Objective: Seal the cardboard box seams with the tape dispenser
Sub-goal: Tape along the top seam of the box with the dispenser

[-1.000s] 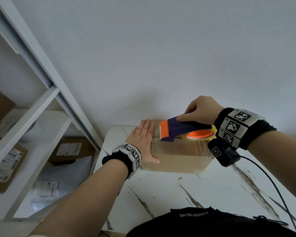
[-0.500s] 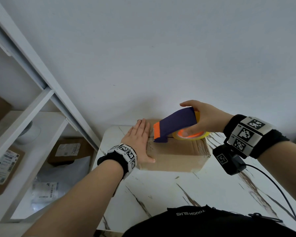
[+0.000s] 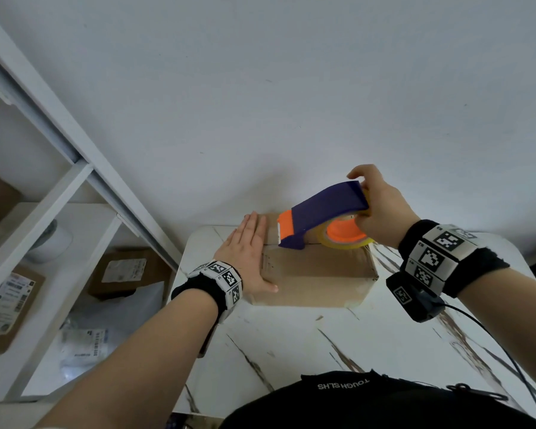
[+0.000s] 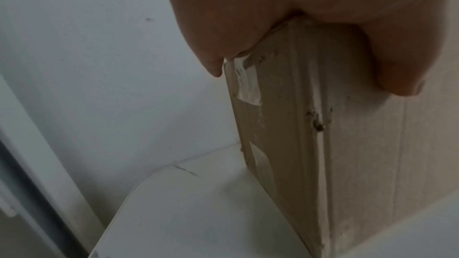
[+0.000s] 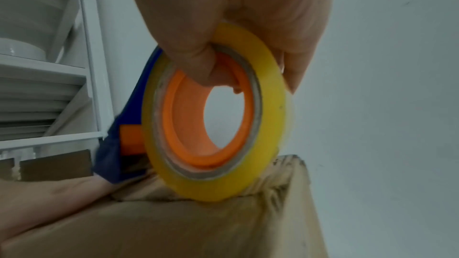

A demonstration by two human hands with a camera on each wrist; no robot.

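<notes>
A closed cardboard box point(image 3: 319, 272) sits on the white marble table point(image 3: 338, 342) against the wall. My left hand point(image 3: 248, 252) lies flat with straight fingers on the box's left end, thumb down its front face; the left wrist view shows the box's left side point(image 4: 285, 144) with old tape scraps. My right hand point(image 3: 381, 205) grips the tape dispenser point(image 3: 319, 216), blue with an orange front, tilted nose-down so its front edge touches the box top. In the right wrist view my thumb hooks into the orange core of the yellow tape roll point(image 5: 216, 113), which rests on the box point(image 5: 198, 227).
A white shelf unit point(image 3: 53, 212) stands to the left, with parcels point(image 3: 127, 270) and plastic bags on its shelves. The plain wall is right behind the box. A black cable point(image 3: 508, 357) runs from my right wrist across the table's right side.
The dispenser has tilted from nearly flat to steeply nose-down, its rear lifted by my right hand, and its nose has slid left along the box top. My left hand stayed put.
</notes>
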